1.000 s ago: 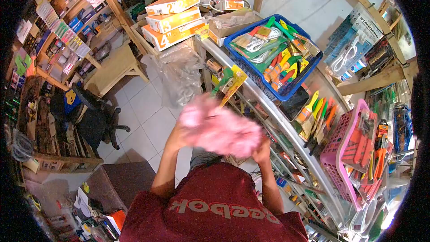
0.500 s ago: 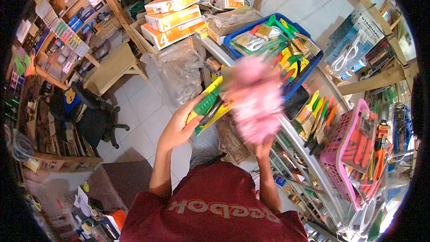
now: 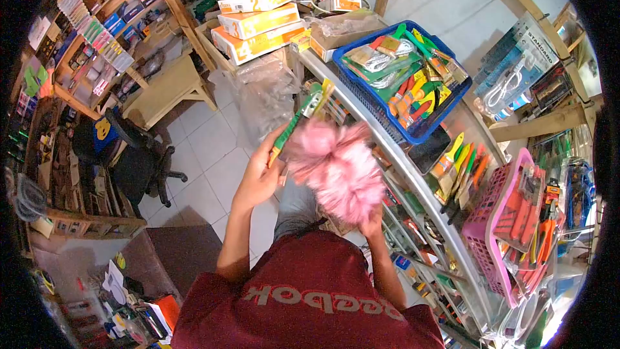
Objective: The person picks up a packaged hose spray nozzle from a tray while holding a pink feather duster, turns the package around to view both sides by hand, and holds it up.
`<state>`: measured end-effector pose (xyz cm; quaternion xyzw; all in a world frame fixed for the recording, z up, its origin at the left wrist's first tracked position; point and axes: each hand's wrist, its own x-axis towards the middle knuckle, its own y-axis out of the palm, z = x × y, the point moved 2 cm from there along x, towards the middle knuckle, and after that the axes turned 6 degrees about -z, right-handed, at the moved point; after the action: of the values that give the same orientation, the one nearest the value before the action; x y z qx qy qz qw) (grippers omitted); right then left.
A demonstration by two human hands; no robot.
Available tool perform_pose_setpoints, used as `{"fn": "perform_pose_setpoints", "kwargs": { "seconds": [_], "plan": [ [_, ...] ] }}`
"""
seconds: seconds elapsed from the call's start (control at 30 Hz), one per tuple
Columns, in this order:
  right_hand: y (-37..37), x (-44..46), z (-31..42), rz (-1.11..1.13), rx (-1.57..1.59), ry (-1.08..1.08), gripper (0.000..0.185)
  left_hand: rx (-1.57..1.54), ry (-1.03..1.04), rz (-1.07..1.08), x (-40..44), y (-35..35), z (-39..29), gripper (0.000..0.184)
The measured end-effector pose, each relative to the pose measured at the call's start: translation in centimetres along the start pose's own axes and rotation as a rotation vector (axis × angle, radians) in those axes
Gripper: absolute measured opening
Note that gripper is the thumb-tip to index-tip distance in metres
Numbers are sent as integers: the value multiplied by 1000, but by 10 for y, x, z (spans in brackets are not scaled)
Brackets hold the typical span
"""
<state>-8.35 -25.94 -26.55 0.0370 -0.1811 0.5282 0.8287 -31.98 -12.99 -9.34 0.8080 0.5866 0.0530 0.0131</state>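
Here, we grip the green-handled tool (image 3: 298, 123) on its yellow card in our left hand (image 3: 259, 178), fingers curled closed round its lower end. Our right hand (image 3: 371, 225), partly hidden, closes on the lower end of the fluffy pink duster (image 3: 342, 171), whose blurred head is right beside the tool. We have both in the air, just off the table's (image 3: 445, 229) metal-trimmed edge, with the blue basket (image 3: 416, 139) of brushes resting along that edge.
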Motion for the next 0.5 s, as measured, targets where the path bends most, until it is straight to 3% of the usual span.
{"fn": "perform_pose_setpoints", "kwargs": {
  "seconds": [0.03,0.07,0.1,0.13,0.2,0.3,0.33,0.37,0.4,0.5],
  "plan": [
    [-4,1,-5,56,-108,-34,34,-20,-33,0,0,-2,2,60],
    [-7,2,-10,109,-214,-73,29,-39,72,-30,1,3,1,58],
    [-18,7,-3,326,-419,-75,24,-154,-11,-118,2,9,-1,54],
    [-13,14,21,282,-418,-58,19,-277,-83,-215,2,14,-2,50],
    [-17,4,8,103,-306,-132,18,-354,-154,53,3,-2,1,49],
    [-16,1,-20,83,-370,-222,20,-478,-146,238,9,-14,18,51],
    [-27,1,-27,322,-522,-83,25,-421,-124,46,4,7,3,52],
    [-31,-3,-32,380,-519,-4,29,-361,-101,-145,0,16,-6,52],
    [-35,-7,-35,437,-520,75,33,-289,-49,-78,1,12,1,51],
    [-34,-27,-65,74,-69,117,43,-91,-10,43,-1,10,-4,56]
  ]
}}
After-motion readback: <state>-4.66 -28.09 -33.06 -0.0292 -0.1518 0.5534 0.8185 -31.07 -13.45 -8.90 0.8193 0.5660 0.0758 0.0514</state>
